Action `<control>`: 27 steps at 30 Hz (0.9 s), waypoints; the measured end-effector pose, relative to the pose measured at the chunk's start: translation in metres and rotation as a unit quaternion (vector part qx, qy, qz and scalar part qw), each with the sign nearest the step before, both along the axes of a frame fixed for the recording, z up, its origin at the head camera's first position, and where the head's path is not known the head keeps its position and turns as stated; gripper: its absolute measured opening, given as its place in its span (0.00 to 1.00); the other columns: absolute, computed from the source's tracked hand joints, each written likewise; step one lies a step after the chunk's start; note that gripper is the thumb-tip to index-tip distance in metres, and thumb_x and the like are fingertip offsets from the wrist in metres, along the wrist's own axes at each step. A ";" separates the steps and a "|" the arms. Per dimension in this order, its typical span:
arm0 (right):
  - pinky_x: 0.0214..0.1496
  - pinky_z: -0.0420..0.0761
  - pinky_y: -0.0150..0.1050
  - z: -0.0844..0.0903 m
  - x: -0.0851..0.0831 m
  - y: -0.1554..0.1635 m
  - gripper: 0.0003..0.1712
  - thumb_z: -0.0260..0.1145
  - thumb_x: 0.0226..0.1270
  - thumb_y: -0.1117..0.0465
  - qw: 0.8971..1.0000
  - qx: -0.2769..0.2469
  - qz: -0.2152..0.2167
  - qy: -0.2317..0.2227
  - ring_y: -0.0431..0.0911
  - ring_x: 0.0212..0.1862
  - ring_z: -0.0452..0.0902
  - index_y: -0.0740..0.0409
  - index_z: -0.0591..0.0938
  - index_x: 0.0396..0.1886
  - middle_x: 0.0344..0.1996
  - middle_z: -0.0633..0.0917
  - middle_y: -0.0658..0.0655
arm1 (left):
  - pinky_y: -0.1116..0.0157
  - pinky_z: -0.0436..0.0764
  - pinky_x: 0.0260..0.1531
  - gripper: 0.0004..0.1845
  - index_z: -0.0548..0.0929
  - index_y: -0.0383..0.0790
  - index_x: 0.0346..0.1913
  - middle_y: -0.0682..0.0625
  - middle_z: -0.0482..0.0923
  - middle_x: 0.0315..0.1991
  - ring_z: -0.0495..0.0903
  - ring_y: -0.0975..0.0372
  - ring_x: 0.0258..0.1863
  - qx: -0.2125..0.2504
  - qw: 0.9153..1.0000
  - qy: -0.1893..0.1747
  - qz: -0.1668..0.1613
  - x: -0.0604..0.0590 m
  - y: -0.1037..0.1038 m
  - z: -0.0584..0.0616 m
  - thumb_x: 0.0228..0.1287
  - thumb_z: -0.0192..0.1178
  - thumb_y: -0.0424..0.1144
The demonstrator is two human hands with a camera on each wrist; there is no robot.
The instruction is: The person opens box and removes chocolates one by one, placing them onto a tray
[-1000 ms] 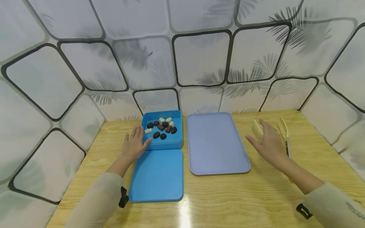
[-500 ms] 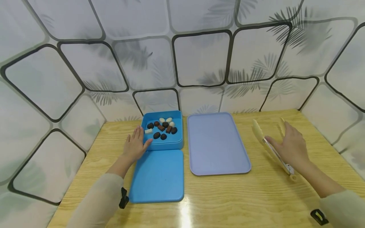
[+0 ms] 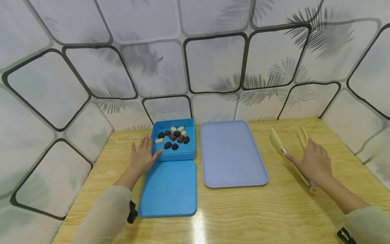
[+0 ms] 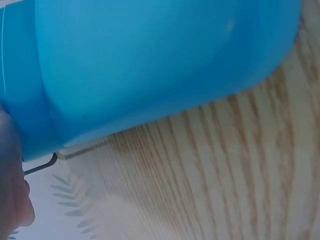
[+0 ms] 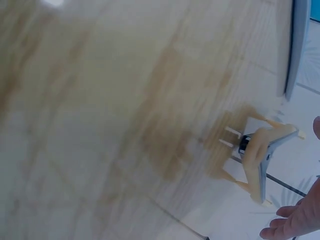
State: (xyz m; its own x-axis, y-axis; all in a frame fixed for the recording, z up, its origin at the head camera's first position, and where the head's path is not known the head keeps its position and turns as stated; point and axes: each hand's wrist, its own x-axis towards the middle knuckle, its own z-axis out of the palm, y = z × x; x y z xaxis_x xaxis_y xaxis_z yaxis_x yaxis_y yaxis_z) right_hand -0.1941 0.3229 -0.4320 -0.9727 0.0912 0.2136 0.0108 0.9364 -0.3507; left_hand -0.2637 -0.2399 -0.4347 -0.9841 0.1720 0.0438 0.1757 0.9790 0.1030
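Observation:
My left hand [image 3: 142, 154] rests against the left wall of a blue box [image 3: 173, 156], thumb at its front corner; in the left wrist view part of the hand [image 4: 12, 180] shows beside the box. Inside the box lie several chocolates [image 3: 172, 137], dark, brown and white. On the right, my right hand [image 3: 315, 162] is over a pair of cream-tipped tongs [image 3: 276, 139], thumb at one arm and fingers by the other. The right wrist view shows the tongs [image 5: 257, 155] spread on the table, with the fingers [image 5: 295, 220] loosely extended beside them.
A blue lid [image 3: 168, 189] lies flat in front of the box. To its right is a lavender tray [image 3: 233, 154] with nothing on it. The wooden table [image 3: 231, 215] meets patterned cloth walls [image 3: 216, 64] at the back and sides.
My right hand has moved right and back, from above the tongs' tips to between and over their arms. The left hand and the box have stayed in place.

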 end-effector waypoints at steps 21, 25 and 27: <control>0.15 0.73 0.43 -0.020 0.006 0.003 0.66 0.63 0.59 0.36 0.994 -0.061 0.022 -0.091 0.62 0.24 0.72 0.90 0.41 0.60 0.37 0.66 0.83 | 0.42 0.38 0.70 0.46 0.45 0.28 0.73 0.34 0.42 0.74 0.41 0.45 0.74 -0.002 0.999 0.017 -0.027 0.002 -0.002 -0.001 0.71 0.33 0.65; 0.18 0.76 0.42 -0.017 0.004 0.006 0.68 0.63 0.61 0.39 0.989 -0.086 0.035 -0.116 0.61 0.24 0.74 0.93 0.33 0.60 0.41 0.65 0.91 | 0.43 0.43 0.70 0.43 0.45 0.27 0.73 0.34 0.42 0.74 0.41 0.44 0.74 0.007 0.999 0.014 -0.048 0.002 -0.003 -0.003 0.72 0.36 0.61; 0.23 0.79 0.48 -0.016 0.002 0.009 0.68 0.65 0.62 0.43 0.987 -0.101 0.049 -0.119 0.68 0.28 0.75 0.94 0.32 0.58 0.44 0.60 0.95 | 0.43 0.45 0.70 0.42 0.44 0.27 0.73 0.34 0.41 0.74 0.42 0.44 0.74 0.015 0.998 0.015 -0.051 0.001 -0.003 -0.004 0.73 0.38 0.60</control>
State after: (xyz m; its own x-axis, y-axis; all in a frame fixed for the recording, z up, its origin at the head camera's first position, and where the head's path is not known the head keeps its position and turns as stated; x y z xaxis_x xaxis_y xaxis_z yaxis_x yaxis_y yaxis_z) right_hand -0.1918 0.3322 -0.4479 -0.9993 0.0111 -0.0343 0.0276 0.8487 -0.5281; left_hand -0.2627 -0.2427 -0.4385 -0.9597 0.2691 0.0804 0.2776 0.9524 0.1258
